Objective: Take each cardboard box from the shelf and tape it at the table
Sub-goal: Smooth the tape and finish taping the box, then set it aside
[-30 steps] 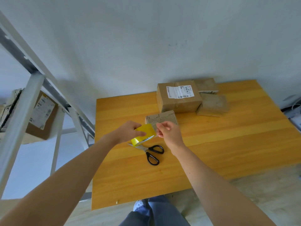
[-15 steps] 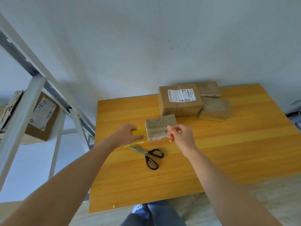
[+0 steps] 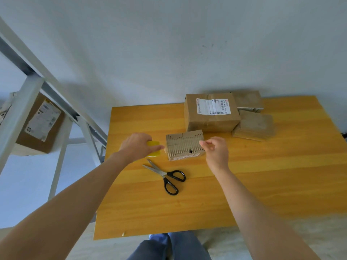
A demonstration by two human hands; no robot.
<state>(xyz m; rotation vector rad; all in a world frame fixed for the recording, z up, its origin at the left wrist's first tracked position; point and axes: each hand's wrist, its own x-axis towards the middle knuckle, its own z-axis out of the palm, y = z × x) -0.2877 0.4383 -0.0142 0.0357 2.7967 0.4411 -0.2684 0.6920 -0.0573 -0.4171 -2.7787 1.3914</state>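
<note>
on the yellow table (image 3: 244,184) the small box (image 3: 185,147) seems mid-taping, left hand (image 3: 138,147) gripping the tape roll (image 3: 154,149) at its 9 o'clock, right hand (image 3: 216,150) pinching something unclear at 3, one shelf box (image 3: 40,124) left.

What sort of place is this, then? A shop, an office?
Probably a small parcel-packing room: cardboard boxes on a wooden table, a labelled box on a metal shelf, plus a yellow tape roll and scissors.
</note>
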